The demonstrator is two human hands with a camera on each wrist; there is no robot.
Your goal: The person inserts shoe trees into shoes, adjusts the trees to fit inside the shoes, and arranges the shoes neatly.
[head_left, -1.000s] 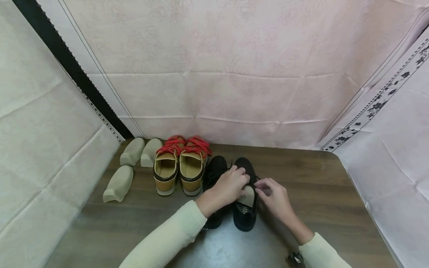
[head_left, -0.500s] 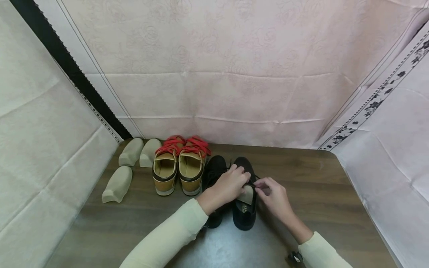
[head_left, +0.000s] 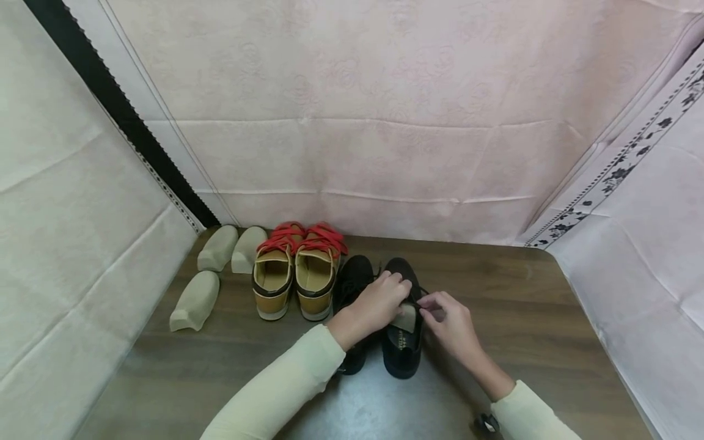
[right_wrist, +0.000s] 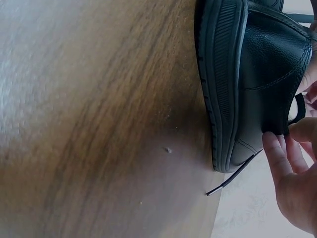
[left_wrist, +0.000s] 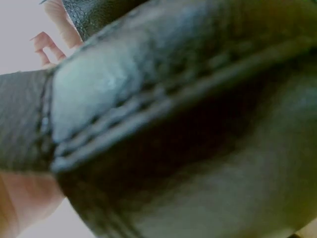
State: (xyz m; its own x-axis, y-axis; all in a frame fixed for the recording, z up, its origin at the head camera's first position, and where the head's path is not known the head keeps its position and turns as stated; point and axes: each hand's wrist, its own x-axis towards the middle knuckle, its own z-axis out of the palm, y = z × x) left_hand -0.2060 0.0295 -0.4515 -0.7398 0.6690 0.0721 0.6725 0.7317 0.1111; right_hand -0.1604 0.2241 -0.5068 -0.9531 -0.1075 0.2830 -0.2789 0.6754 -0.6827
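Left grip (head_left: pixel 378 302) partly hides the pale insert (head_left: pixel 406 319) in the black shoe (head_left: pixel 402 359).

Pale cream sleeves of one plain colour clothe both arms: the left sleeve (head_left: pixel 277 386) enters near seven o'clock, long and lightly creased by its cuff, the right sleeve (head_left: pixel 532 417) near five o'clock, mostly cut off by the edge. Both end around the wrists, leaving the left hand (head_left: pixel 379 304) and right hand (head_left: pixel 452 324) bare. A small black object (head_left: pixel 487 423) with a pale glint sits at the right cuff's nine-o'clock side
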